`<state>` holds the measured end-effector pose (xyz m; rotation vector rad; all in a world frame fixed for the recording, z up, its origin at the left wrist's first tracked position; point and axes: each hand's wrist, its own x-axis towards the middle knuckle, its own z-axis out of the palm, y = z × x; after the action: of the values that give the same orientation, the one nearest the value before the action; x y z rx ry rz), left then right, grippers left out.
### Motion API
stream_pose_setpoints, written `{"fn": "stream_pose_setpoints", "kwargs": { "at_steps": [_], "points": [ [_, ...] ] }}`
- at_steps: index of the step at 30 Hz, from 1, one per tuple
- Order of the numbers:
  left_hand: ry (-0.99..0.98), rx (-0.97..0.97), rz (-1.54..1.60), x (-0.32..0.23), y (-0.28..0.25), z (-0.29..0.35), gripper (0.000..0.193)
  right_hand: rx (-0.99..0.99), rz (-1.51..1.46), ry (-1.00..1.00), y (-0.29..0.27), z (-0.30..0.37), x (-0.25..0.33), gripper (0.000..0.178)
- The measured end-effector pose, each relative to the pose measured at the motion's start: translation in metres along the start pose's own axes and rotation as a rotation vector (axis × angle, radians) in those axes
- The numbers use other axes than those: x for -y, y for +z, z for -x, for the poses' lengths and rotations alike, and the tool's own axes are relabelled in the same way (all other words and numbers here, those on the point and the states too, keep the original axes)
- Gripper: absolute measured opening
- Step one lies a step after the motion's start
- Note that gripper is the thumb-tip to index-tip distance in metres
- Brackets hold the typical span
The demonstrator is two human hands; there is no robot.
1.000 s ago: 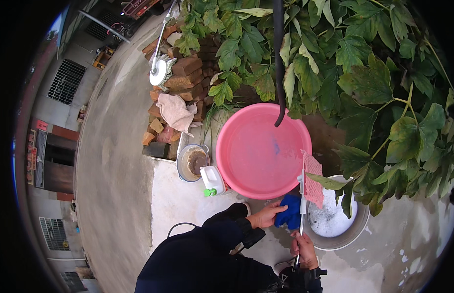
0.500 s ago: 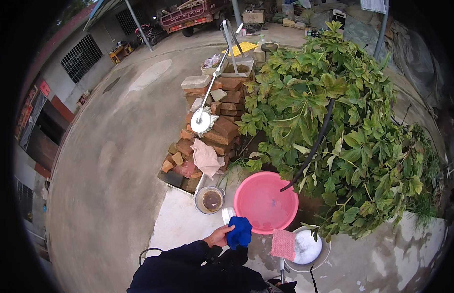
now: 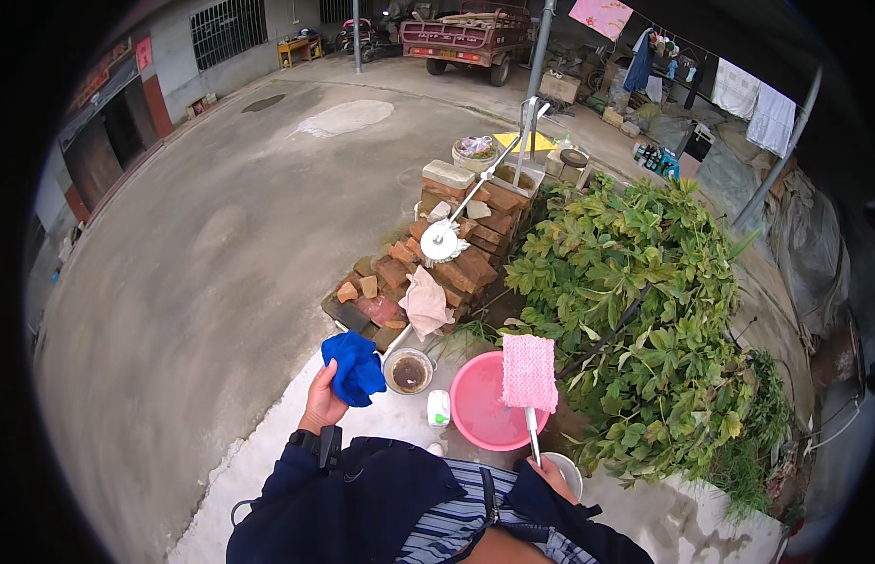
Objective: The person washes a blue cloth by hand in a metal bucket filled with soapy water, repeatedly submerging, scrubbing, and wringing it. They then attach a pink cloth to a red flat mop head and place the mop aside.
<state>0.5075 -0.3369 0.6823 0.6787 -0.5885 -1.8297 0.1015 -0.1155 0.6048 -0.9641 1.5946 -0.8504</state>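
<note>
My left hand (image 3: 322, 404) is closed around a crumpled blue cloth (image 3: 354, 368), held out over the pale paving on the left. My right hand (image 3: 553, 477) grips the handle of a flat mop with a pink, nubby pad (image 3: 529, 374). That pad is raised over the right side of a round pink basin (image 3: 477, 404), hiding part of it. Just left of the basin stands a white bottle (image 3: 438, 409) with a green label. A small pail (image 3: 409, 371) with brownish liquid sits between the cloth and the basin. Behind my right hand, a white bucket (image 3: 571, 472) shows only partly.
A stack of bricks (image 3: 475, 268) rises ahead, with a light pink cloth (image 3: 426, 303) and a white round-headed mop (image 3: 441, 242) lying on it. Leafy plants (image 3: 635, 348) crowd the right side. A red cargo tricycle (image 3: 467, 39) stands far back.
My left hand has carried the blue cloth left, away from the basin. The pink mop has risen from beside the bucket, its handle now in my right hand. The view has shifted upward.
</note>
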Motion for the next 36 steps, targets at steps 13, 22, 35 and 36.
{"fn": "stream_pose_setpoints", "kwargs": {
  "at_steps": [13,22,35,36],
  "points": [
    [0.475,-0.385,0.183,-0.127,-0.168,0.123,0.048,0.400,0.202,-0.184,0.176,-0.158,0.171,0.020],
    [0.682,-0.481,0.201,-0.302,-0.281,0.108,0.047,0.561,0.265,-0.145,0.394,-0.276,0.313,0.019],
    [0.878,-0.800,0.148,-0.467,-0.426,0.062,0.048,0.697,0.363,-0.172,0.658,-0.488,0.440,0.015],
    [0.909,-0.840,0.143,-0.483,-0.432,0.058,0.049,0.762,0.319,-0.135,0.680,-0.497,0.465,0.016]
  ]
}}
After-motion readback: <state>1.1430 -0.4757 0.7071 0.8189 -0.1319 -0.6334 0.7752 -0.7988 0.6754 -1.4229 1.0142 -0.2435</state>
